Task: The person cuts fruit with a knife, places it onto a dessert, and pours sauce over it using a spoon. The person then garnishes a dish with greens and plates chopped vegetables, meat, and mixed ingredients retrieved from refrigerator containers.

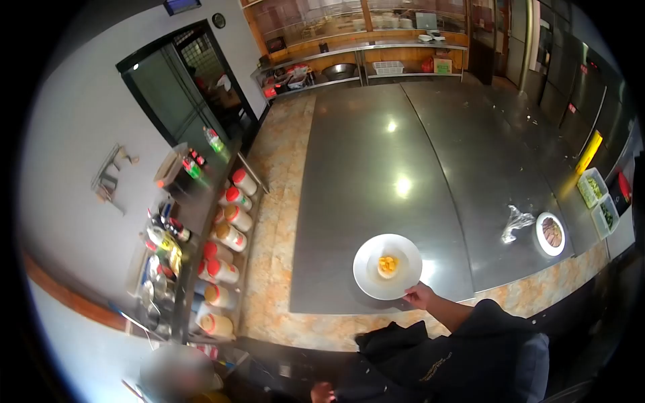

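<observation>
Over the near edge of the steel tabletop is a wide white bowl (366, 277) with a small heap of yellow-orange food (388, 264) at its centre. My right hand (418, 295) grips the bowl's lower right rim, fingers closed. At the bottom edge of the view, my left hand (322, 392) shows only in part, low beside the dark clothing; its fingers are too small and unclear to read. Further right on the steel sit a white plate of sliced meat (551, 234) and a crumpled piece of clear wrap (517, 223).
Clear containers of green food (592, 188) stand at the right edge, near a yellow object (589, 152). To the left, a shelf unit (209, 201) holds several red-lidded jars (230, 236) and bottles. A back shelf (376, 47) carries a white basket (388, 68) and a dark basin (338, 71).
</observation>
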Motion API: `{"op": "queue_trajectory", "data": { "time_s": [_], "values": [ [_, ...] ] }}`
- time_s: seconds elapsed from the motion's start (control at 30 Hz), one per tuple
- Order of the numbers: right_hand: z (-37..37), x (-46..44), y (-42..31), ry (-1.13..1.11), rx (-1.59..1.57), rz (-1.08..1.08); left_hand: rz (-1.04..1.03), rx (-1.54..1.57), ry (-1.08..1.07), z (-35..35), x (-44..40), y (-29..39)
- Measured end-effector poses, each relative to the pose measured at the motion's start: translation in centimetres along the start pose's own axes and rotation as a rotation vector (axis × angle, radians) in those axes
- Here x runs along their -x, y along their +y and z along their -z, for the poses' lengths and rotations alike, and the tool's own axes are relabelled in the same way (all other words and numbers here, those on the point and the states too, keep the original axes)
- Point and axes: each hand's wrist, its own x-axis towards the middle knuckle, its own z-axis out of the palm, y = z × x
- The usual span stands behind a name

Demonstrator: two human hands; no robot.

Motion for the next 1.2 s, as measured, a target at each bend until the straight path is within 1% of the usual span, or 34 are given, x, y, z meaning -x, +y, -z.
{"op": "queue_trajectory", "data": {
  "time_s": [0.03,0.07,0.1,0.2,0.23,0.3,0.37,0.4,0.43,0.5,0.53,0.6,0.63,0.7,0.77,0.83,0.9,0.97,1.0,1.03,1.1,1.13,1.2],
  "values": [
    [-2.3,-1.7,1.5,0.007,-0.005,0.014,0.167,0.026,0.021,1.7,-1.7,1.5],
    [-4.7,-2.5,3.4,0.02,-0.006,0.018,0.236,0.02,0.021,4.0,-2.9,2.6],
    [-6.5,-3.3,5.2,0.038,-0.006,0.023,0.262,0.0,0.011,6.1,-4.3,4.2],
    [-11.1,-8.5,10.7,0.002,-0.032,0.079,0.284,-0.038,-0.022,12.5,-9.1,7.7],
    [-12.9,-9.9,12.0,0.025,-0.05,0.092,0.286,-0.055,-0.033,14.8,-10.9,8.5],
    [-16.9,-12.2,14.9,0.075,-0.096,0.117,0.293,-0.098,-0.054,20.0,-14.2,9.1],
    [-19.6,-14.2,17.1,0.064,-0.088,0.149,0.293,-0.162,-0.082,25.8,-17.6,9.3],
    [-21.6,-14.7,18.6,0.057,-0.084,0.168,0.287,-0.202,-0.1,29.0,-19.2,9.3],
    [-23.3,-14.8,19.8,0.096,-0.08,0.194,0.282,-0.24,-0.118,31.7,-20.9,9.7],
    [-28.0,-14.5,21.1,0.168,-0.058,0.252,0.26,-0.357,-0.163,36.9,-24.5,10.5],
    [-30.2,-13.9,21.4,0.166,-0.057,0.283,0.239,-0.439,-0.186,39.1,-26.6,10.9],
    [-35.2,-12.5,21.7,0.157,-0.054,0.344,0.164,-0.659,-0.25,43.0,-31.3,11.9],
    [-36.4,-12.6,21.8,0.157,-0.057,0.368,0.105,-0.797,-0.281,44.6,-33.9,12.3],
    [-37.5,-12.8,22.0,0.159,-0.019,0.386,-0.015,-1.024,-0.324,46.4,-39.6,14.1],
    [-39.6,-12.3,21.5,0.142,0.001,0.421,-0.153,-1.092,-0.315,46.0,-45.5,16.8],
    [-42.1,-12.6,21.6,0.15,-0.001,0.444,-0.316,-0.914,-0.244,44.1,-51.4,20.8],
    [-45.1,-13.8,21.9,0.139,0.014,0.461,-0.708,-0.975,-0.381,41.3,-56.0,25.3],
    [-47.9,-16.2,22.1,0.145,0.003,0.475,-0.525,-0.188,-0.575,37.6,-60.7,26.6],
    [-49.0,-18.0,22.4,0.146,-0.004,0.478,-0.351,-0.066,-0.667,37.0,-59.8,31.4],
    [-50.1,-20.3,22.3,0.098,-0.007,0.463,-0.168,0.051,-0.73,36.5,-56.7,39.1],
    [-52.0,-24.8,22.1,0.011,-0.01,0.424,-0.144,0.152,-0.764,36.5,-55.5,48.5],
    [-52.9,-27.4,21.7,0.013,-0.027,0.387,-0.138,0.203,-0.781,36.7,-56.1,51.2],
    [-56.2,-33.0,20.3,0.005,-0.062,0.36,-0.122,0.164,-0.725,37.9,-59.2,54.9]
  ]
}}
